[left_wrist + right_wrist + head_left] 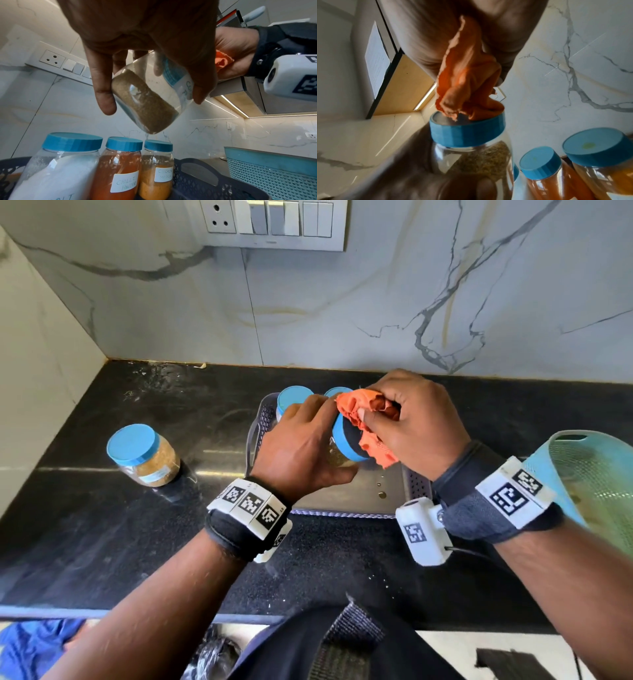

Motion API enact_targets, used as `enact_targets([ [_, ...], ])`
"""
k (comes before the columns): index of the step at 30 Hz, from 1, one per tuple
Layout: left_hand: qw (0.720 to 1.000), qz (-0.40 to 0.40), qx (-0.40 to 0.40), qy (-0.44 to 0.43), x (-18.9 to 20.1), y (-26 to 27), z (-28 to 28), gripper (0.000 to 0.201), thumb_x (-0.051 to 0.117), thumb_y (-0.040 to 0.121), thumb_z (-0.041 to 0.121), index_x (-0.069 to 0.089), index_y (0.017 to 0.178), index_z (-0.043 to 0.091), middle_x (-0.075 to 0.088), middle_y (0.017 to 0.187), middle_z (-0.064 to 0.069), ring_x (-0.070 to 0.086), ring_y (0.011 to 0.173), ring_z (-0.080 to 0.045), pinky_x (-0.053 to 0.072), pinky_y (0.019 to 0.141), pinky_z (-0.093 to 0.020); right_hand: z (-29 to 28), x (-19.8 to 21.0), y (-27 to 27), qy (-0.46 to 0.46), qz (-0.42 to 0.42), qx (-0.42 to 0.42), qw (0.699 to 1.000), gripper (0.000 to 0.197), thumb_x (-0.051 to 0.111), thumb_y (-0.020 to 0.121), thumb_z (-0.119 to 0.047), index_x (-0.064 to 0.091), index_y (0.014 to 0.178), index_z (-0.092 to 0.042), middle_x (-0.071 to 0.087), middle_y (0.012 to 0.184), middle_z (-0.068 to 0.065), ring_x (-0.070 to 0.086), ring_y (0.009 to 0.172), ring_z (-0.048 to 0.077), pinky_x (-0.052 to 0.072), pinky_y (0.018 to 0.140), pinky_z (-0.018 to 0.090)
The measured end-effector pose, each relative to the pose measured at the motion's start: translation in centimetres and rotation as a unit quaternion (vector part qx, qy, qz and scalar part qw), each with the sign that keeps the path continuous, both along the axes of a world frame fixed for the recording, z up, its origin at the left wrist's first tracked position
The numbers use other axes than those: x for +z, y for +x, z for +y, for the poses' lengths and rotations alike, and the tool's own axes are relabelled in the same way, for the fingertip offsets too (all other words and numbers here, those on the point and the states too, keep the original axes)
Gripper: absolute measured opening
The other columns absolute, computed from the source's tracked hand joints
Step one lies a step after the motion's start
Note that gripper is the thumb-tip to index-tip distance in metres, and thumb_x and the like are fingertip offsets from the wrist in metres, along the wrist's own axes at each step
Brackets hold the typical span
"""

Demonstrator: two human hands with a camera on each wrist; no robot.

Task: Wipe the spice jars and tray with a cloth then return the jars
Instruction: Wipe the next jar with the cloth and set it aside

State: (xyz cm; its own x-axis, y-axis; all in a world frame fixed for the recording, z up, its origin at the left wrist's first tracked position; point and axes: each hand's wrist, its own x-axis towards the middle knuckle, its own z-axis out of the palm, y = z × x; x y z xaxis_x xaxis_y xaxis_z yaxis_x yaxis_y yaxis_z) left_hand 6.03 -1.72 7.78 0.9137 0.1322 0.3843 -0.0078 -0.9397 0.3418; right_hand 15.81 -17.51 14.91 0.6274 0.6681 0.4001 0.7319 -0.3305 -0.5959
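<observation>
Far left on the counter (pixel 102 535): one jar (pixel 144 455), apart from the tray (pixel 416 486). Middle, above the tray: left hand (pixel 301 453) wrapped round a tilted jar (pixel 145 97); smooth and probably slippery, best gripped round the body. Right: right hand (pixel 414 419) bunching the soft cloth (pixel 467 75) onto its lid (pixel 467 130).

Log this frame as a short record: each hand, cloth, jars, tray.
left hand: grips held jar, tilted, above the tray
right hand: holds orange cloth
cloth contact: pressed on the held jar's blue lid
jars in tray: three, upright
jar on counter: one, left of tray
basket: right of tray
</observation>
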Motion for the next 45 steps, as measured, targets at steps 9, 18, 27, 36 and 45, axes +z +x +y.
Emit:
enact_targets([
  [9, 0.996, 0.000, 0.002, -0.085, 0.9, -0.1, 1.1, 0.092, 0.087, 0.064, 0.049, 0.050, 0.141, 0.015, 0.064, 0.128, 0.000, 0.057, 0.119, -0.013, 0.047, 0.100, -0.030, -3.0, -0.5, 0.5, -0.141, -0.075, 0.121, 0.980, 0.024, 0.064, 0.076, -0.011, 0.074, 0.098, -0.012, 0.060, 0.093, -0.003, 0.060, 0.086, 0.021, 0.043, 0.076, 0.029],
  [18, 0.825, 0.062, -0.063, -0.558, 1.5, 0.0, 0.4, 0.077, 0.083, 0.066, 0.041, 0.044, 0.132, 0.028, 0.073, 0.115, 0.011, 0.069, 0.111, -0.005, 0.055, 0.087, -0.022, -4.2, 0.0, 1.4, 0.078, -0.014, -0.003, 0.997, 0.026, 0.069, 0.085, -0.004, 0.071, 0.109, -0.012, 0.063, 0.097, -0.010, 0.059, 0.091, 0.003, 0.044, 0.084, 0.017],
  [27, 0.781, 0.083, -0.073, -0.615, 2.0, -0.4, 0.1, 0.071, 0.083, 0.069, 0.050, 0.049, 0.129, 0.034, 0.069, 0.125, -0.004, 0.072, 0.108, -0.023, 0.060, 0.073, -0.061, -2.4, 0.8, 0.1, 0.125, -0.116, 0.007, 0.985, 0.023, 0.070, 0.084, 0.004, 0.073, 0.105, -0.005, 0.066, 0.101, 0.005, 0.064, 0.094, 0.019, 0.051, 0.085, 0.028],
  [36, 0.789, 0.076, -0.067, -0.607, 2.3, -1.2, 0.6, 0.066, 0.074, 0.076, 0.047, 0.046, 0.133, 0.029, 0.072, 0.117, 0.005, 0.075, 0.100, -0.029, 0.059, 0.064, -0.066, -2.3, -1.7, -3.1, 0.044, -0.159, 0.058, 0.985, 0.032, 0.047, 0.096, -0.016, 0.073, 0.112, -0.006, 0.066, 0.111, 0.005, 0.065, 0.099, 0.024, 0.054, 0.090, 0.039],
  [45, 0.791, 0.054, -0.119, -0.597, 2.3, -0.8, 0.0, 0.096, 0.083, 0.069, 0.065, 0.041, 0.142, 0.020, 0.070, 0.125, 0.013, 0.066, 0.119, -0.012, 0.054, 0.100, -0.039, -1.8, -0.8, -0.7, 0.126, -0.157, 0.018, 0.979, 0.018, 0.059, 0.091, -0.002, 0.073, 0.103, -0.003, 0.065, 0.102, 0.012, 0.063, 0.093, 0.023, 0.050, 0.087, 0.027],
])
